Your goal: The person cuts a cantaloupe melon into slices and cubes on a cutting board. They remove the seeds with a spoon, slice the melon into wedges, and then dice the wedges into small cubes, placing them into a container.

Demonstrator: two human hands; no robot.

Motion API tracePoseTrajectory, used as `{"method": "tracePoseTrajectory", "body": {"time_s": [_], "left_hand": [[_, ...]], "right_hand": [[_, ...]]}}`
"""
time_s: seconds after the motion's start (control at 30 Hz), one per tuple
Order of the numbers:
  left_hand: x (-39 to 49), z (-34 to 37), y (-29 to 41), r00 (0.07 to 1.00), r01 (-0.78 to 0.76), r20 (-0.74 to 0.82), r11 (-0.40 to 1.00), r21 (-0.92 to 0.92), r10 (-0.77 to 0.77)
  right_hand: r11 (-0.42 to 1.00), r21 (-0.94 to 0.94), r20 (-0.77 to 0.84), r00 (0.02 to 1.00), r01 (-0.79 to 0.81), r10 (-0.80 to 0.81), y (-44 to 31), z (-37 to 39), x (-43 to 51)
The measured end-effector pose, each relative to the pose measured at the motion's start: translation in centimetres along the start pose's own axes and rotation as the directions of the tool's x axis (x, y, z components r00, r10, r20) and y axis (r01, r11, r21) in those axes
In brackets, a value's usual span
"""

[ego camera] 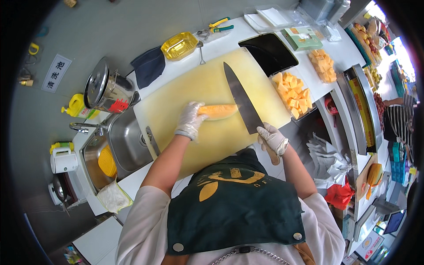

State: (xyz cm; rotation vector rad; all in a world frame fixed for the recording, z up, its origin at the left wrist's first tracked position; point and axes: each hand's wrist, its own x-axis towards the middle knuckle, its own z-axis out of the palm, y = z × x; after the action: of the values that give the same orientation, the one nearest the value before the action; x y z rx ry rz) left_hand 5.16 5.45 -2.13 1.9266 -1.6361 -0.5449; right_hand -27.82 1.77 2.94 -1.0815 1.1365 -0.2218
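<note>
Gloved in clear plastic, my left hand (191, 120) grips the near end of a long orange melon wedge (218, 112) that lies on a pale yellow cutting board (185, 89). My right hand (272, 138), gloved too, is closed around the wooden handle of a large kitchen knife (243, 102). The broad dark blade slants across the board, its edge by the wedge's far tip; whether they touch I cannot tell. Past the board's right edge, a clear tray (293, 94) is heaped with cut melon chunks.
A second pile of melon chunks (323, 65) sits farther right, near a green box (302, 38). Behind the board are a gold plastic tray (179, 46), a dark cloth (148, 66) and pliers (221, 29). At left is a steel sink (129, 142). A person in stripes (399, 119) stands far right.
</note>
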Motion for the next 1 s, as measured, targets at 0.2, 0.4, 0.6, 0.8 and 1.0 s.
{"method": "tracePoseTrajectory", "body": {"time_s": [0.2, 0.4, 0.6, 0.8, 1.0], "left_hand": [[0.6, 0.3, -0.8, 0.999, -0.031, 0.029, 0.999, 0.020, 0.030], [-0.9, 0.9, 0.1, 0.994, 0.104, -0.029, 0.993, 0.056, -0.103], [-1.3, 0.4, -0.2, 0.997, 0.075, 0.017, 0.991, 0.110, -0.077], [-2.1, 1.5, -0.2, 0.986, 0.160, -0.055, 0.986, 0.055, -0.157], [-2.7, 2.9, -0.5, 0.970, 0.212, -0.098, 0.971, -0.112, -0.223]], "right_hand": [[0.999, -0.024, 0.148, 0.988, -0.046, 0.049, 0.9, 0.9, 1.8], [0.997, 0.071, 0.086, 0.996, 0.005, -0.011, 1.1, 1.9, 3.2], [0.999, -0.031, 0.122, 0.992, -0.027, 0.030, 0.0, 0.1, 3.6], [0.998, 0.046, 0.130, 0.990, 0.047, -0.053, 0.8, 1.8, 4.3], [0.997, 0.073, 0.215, 0.976, 0.012, -0.027, 2.7, 5.7, 5.7]]}}
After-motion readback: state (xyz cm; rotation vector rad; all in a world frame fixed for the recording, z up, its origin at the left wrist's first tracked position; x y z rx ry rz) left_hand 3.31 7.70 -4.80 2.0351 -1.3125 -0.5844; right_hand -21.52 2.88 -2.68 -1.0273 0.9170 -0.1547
